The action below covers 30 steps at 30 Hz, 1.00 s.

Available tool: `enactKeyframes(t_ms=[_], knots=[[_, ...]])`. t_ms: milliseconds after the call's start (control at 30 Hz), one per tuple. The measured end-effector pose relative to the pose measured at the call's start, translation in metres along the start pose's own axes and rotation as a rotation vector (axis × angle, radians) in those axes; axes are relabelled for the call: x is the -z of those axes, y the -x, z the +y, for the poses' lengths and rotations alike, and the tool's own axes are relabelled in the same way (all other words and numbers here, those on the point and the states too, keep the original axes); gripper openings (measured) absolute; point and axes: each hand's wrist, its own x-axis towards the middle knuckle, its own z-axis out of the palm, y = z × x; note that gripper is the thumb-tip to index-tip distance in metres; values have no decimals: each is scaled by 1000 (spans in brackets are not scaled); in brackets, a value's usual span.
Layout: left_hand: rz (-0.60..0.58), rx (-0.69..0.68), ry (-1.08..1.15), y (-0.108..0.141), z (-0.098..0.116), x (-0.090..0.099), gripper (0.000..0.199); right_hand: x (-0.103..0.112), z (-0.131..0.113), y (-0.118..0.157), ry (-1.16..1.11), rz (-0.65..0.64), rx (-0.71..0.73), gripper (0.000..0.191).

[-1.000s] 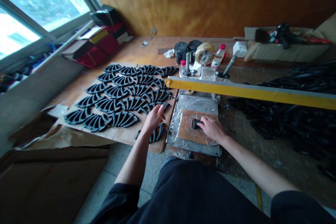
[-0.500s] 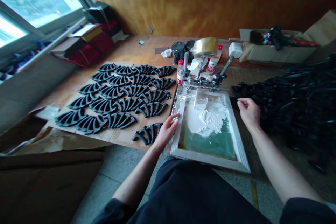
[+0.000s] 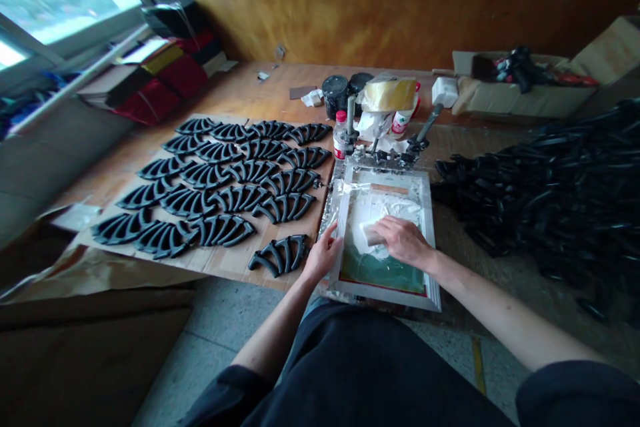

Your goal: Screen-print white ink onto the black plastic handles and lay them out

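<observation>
A screen printing frame (image 3: pixel 433 280) lies in front of me, its green mesh (image 3: pixel 380 275) partly covered with white ink (image 3: pixel 400 203). My right hand (image 3: pixel 404 240) is closed round a pale squeegee (image 3: pixel 371 233) and holds it against the inked mesh. My left hand (image 3: pixel 324 253) grips the frame's left side, its fingers partly hidden at the edge. Left of that hand, a curved black ribbed part (image 3: pixel 280 255) lies on cardboard.
Rows of similar black parts (image 3: pixel 200 173) cover the cardboard on the left. A large heap of black pieces (image 3: pixel 560 193) lies on the right. Behind the clamps (image 3: pixel 385 157) stand a red-capped bottle (image 3: pixel 340 135), a tape roll (image 3: pixel 389 93) and dark tubs (image 3: pixel 335 97). A cardboard box (image 3: pixel 525 103) stands at the back right.
My right hand has moved left from beside the frame and taken hold of the squeegee, which is now closer to me. The frame appears lowered, with my left hand still at its left side.
</observation>
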Motion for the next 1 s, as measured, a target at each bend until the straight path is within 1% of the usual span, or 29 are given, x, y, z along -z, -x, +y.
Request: enactKeyframes(t_ms=[67,100,133,167,233,300,333,400,467,500,567,600,633,700,733,800,833,900,933,967,1000], knots=[[8,-5,-4,0,-1,-1,53,6,0,13,-59,-69,141,26],[10,-5,-2,0,-1,-1,53,10,1,15,-88,-102,171,28],[12,-4,6,0,0,-1,54,13,3,14,-111,-124,168,27],[13,0,20,1,1,-1,54,15,4,12,-125,-123,135,25],[20,22,59,1,4,0,54,12,3,6,-127,-51,30,23],[32,51,99,2,8,0,54,1,-1,7,-117,47,-22,29],[39,64,112,3,10,1,54,-6,-3,11,-116,76,-7,34],[44,76,120,4,15,2,54,-16,-7,22,-136,73,67,42],[41,76,112,5,18,3,54,-18,-7,29,-172,39,97,39],[36,72,107,5,19,3,53,-15,-6,27,-186,31,73,34],[19,61,111,6,21,6,53,-5,-2,12,-193,60,-34,25],[8,55,122,7,22,7,54,2,1,0,-181,99,-101,25],[-5,51,140,8,24,10,56,10,5,-13,-162,145,-162,31],[-32,43,200,10,32,17,61,28,17,-38,-115,225,-251,44],[-37,34,241,12,38,21,62,37,27,-46,-99,258,-286,48],[-22,5,332,15,56,30,59,57,53,-49,-112,343,-356,48],[-9,-11,379,17,67,34,58,65,69,-43,-137,408,-399,45],[21,-44,473,17,91,42,60,75,105,-21,-209,569,-515,39],[36,-69,520,15,103,45,60,74,121,-8,-246,649,-599,37],[56,-109,564,13,115,47,59,70,135,6,-275,693,-671,36],[86,-168,596,9,126,49,56,61,143,18,-301,699,-719,36]])
